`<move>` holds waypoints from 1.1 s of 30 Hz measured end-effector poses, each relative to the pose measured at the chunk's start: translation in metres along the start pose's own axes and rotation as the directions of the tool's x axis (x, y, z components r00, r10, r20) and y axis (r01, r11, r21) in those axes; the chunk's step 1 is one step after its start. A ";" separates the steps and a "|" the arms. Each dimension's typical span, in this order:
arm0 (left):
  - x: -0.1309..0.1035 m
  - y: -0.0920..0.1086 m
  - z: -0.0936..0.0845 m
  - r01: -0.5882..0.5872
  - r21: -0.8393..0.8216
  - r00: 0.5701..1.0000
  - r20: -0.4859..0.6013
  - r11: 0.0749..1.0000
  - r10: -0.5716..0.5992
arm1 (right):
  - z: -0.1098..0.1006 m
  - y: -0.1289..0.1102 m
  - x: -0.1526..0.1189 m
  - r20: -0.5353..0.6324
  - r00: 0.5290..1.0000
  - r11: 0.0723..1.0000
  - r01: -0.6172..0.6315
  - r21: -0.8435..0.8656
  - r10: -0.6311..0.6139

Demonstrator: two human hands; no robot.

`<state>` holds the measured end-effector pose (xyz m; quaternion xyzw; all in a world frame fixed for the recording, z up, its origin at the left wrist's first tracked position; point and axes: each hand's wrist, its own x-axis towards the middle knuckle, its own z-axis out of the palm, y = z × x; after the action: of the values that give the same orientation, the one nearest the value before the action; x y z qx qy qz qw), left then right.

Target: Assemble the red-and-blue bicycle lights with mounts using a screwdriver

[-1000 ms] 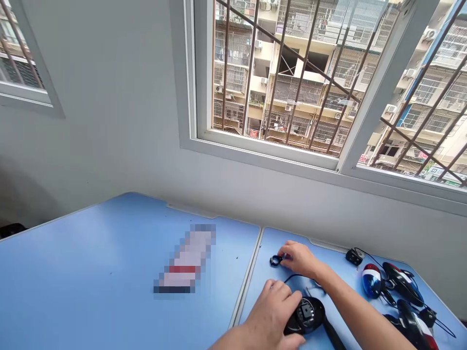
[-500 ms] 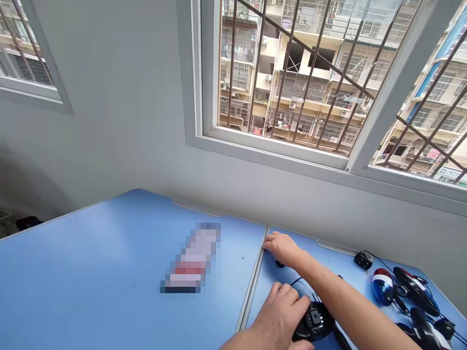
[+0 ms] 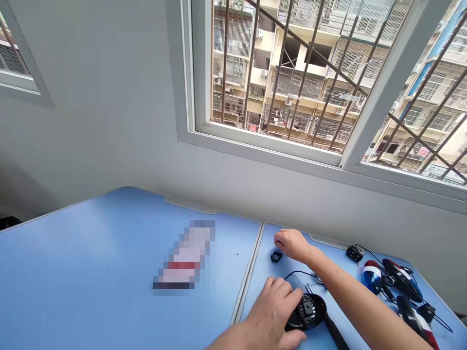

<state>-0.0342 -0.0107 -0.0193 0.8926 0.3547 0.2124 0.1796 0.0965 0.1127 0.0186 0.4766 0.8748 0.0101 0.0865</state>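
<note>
My left hand is wrapped round a black rounded device, its underside up, showing a round recess with a small square block. A black stem or handle sticks out from it towards the lower right. My right hand hovers over the table beyond it, fingers curled in; whether they hold anything is hidden. Just below those fingers, a small black ring clamp lies on the table, apart from the hand. A thin black cable loops between the device and my right forearm.
At right lie several bicycle horns with red, white and blue domes, among them one dome and a black horn. A small black box with a cable sits behind. A blurred-out flat item rests on the blue left table. A seam divides the tables.
My right hand has drawn back rightward from the table seam, and the ring clamp it mostly covered now shows fully. My left hand still grips the device. The view has shifted slightly.
</note>
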 end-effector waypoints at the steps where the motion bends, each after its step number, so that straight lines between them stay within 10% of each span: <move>1: 0.000 0.000 0.000 0.002 -0.001 1.000 0.000 1.000 -0.002 | 0.000 0.004 -0.006 0.009 1.000 1.000 -0.007 0.012 0.007; 11: 0.000 0.003 -0.002 -0.005 -0.015 1.000 -0.009 1.000 0.005 | 0.005 0.007 -0.042 -0.020 0.999 0.995 -0.037 0.095 0.039; 33: 0.000 0.004 -0.004 0.013 0.004 1.000 0.005 1.000 -0.013 | 0.018 0.004 -0.032 -0.232 0.970 0.994 0.096 0.060 -0.080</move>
<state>-0.0341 -0.0132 -0.0143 0.8912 0.3605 0.2082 0.1799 0.1194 0.0872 0.0053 0.4357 0.8990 0.0301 -0.0313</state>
